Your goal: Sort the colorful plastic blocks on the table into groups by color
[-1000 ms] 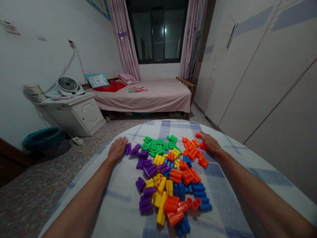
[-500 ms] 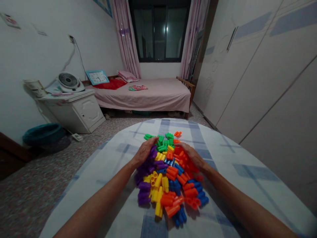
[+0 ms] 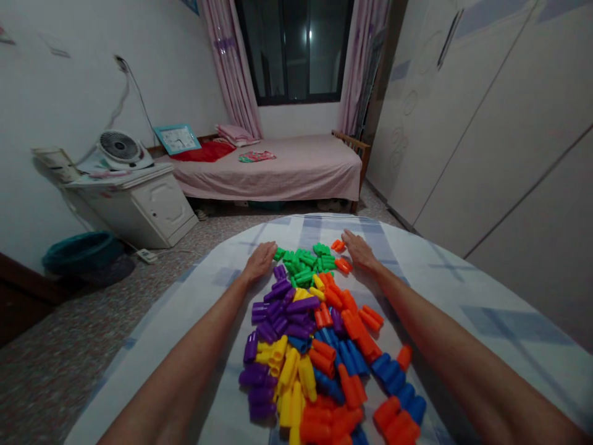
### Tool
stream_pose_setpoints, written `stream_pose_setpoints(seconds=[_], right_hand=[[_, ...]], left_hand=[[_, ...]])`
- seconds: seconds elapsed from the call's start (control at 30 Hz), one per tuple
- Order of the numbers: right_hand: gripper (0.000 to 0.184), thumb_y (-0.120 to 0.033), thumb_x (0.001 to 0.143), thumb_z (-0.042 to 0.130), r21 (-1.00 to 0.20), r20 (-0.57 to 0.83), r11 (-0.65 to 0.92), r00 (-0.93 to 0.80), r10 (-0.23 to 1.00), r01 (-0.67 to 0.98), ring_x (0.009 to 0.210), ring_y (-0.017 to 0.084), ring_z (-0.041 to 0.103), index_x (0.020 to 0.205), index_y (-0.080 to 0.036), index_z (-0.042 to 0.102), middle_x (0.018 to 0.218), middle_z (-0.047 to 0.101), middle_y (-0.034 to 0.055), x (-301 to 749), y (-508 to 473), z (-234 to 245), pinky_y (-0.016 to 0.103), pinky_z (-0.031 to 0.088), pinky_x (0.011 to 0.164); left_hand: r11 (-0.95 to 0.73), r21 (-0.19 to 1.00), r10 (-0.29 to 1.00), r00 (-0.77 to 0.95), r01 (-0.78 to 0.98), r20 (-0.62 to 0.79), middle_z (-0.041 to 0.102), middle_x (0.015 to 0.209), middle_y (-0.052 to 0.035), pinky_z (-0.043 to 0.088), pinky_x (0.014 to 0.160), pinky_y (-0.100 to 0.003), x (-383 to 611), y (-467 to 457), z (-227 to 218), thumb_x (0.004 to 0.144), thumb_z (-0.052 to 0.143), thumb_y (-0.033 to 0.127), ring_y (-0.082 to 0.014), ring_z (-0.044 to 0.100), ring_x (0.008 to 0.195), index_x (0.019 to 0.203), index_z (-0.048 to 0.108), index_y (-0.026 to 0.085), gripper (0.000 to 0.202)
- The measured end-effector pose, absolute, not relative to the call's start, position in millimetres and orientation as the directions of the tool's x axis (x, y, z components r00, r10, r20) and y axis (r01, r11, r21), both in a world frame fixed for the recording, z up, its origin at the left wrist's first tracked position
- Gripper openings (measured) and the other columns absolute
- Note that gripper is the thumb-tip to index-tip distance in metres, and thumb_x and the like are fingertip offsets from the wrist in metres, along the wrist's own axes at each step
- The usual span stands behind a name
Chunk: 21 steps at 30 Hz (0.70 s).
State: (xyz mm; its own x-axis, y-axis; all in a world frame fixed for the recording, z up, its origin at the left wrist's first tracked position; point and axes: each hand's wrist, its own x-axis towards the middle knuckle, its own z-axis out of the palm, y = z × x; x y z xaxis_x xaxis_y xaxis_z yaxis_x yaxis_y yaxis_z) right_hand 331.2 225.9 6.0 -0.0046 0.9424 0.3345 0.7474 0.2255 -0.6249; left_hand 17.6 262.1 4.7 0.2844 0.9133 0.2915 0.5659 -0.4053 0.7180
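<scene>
A spread of plastic toy building blocks, shaped like joined tubes, lies on the table. Green blocks are at the far end, purple blocks on the left, and yellow blocks nearer me. Orange blocks and blue blocks fill the right side. My left hand rests open at the left edge of the green blocks, its fingertips close to them. On the far right, my right hand is open, its fingers stretched forward beside two small orange pieces. Neither hand holds a block.
A blue-and-white checked cloth covers the rounded table. Beyond it stands a pink-covered bed. A white cabinet with a fan and a teal bin are at left; a wardrobe rises at right.
My hands have moved apart and farther forward, from the pile's sides to its far end. The blocks are spread wider and closer to me, and the view has shifted slightly.
</scene>
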Motion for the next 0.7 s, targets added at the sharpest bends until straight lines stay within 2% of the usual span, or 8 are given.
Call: stream_pose_setpoints(seconds=[0.13,0.23,0.3,0.4,0.57,0.7], right_hand=[[0.047,-0.048,0.09,0.031,-0.646,0.275,0.28,-0.126,0.953,0.71,0.115,0.023,0.052,0.108,-0.019,0.063,0.117,0.063,0.0058,308.7,238.1,5.8,0.039,0.036,0.101],[0.058,-0.056,0.09,0.022,-0.662,0.165,0.277,-0.225,0.96,0.697,0.095,0.02,0.06,0.096,-0.018,0.066,0.099,0.068,0.004,285.5,228.1,18.0,0.032,0.044,0.087],[0.062,-0.063,0.088,0.024,-0.679,0.081,0.244,-0.26,0.962,0.692,0.088,0.02,0.059,0.092,-0.017,0.066,0.096,0.068,0.0052,272.7,218.4,28.3,0.031,0.045,0.081],[0.064,-0.068,0.085,0.03,-0.734,0.022,0.244,-0.337,0.941,0.634,0.093,0.021,0.058,0.092,-0.016,0.067,0.101,0.067,0.0063,261.8,204.9,43.5,0.031,0.043,0.085],[0.066,-0.067,0.087,0.025,-0.821,-0.048,0.253,-0.504,0.863,0.512,0.09,0.021,0.058,0.089,-0.016,0.069,0.094,0.068,0.0035,262.3,176.3,65.2,0.034,0.042,0.088],[0.053,-0.057,0.089,0.033,-0.833,0.017,0.31,-0.538,0.843,0.459,0.093,0.02,0.057,0.095,-0.017,0.066,0.099,0.066,0.0024,260.7,133.4,78.9,0.033,0.042,0.088]], left_hand=[[-0.442,0.77,0.858,0.467,0.46,0.214,0.058,0.127,-0.0081,0.034,0.106,-0.035,48.1,262.0,9.7,0.088,0.027,0.053,-0.0196,0.051,0.12,0.119,0.058,0.016,0.056],[-0.432,0.785,0.823,0.549,0.444,0.143,0.062,0.119,-0.0094,0.039,0.099,-0.034,67.2,256.8,21.4,0.089,0.022,0.054,-0.0209,0.056,0.11,0.115,0.06,0.013,0.061],[-0.432,0.751,0.814,0.574,0.5,0.086,0.067,0.106,-0.01,0.042,0.093,-0.034,74.4,251.7,29.2,0.088,0.024,0.055,-0.0217,0.059,0.099,0.103,0.065,0.011,0.062],[-0.438,0.741,0.783,0.621,0.509,0.036,0.069,0.09,-0.009,0.044,0.086,-0.032,78.3,240.6,41.6,0.088,0.024,0.055,-0.0215,0.058,0.09,0.088,0.066,0.011,0.061],[-0.373,0.838,0.692,0.721,0.399,-0.036,0.068,0.09,-0.007,0.044,0.081,-0.028,72.6,209.7,68.9,0.087,0.022,0.057,-0.0178,0.058,0.083,0.086,0.066,0.013,0.062],[-0.384,0.834,0.707,0.707,0.397,-0.011,0.066,0.084,-0.0053,0.044,0.08,-0.029,67.6,166.7,90.9,0.089,0.023,0.055,-0.017,0.056,0.081,0.081,0.064,0.012,0.06]])
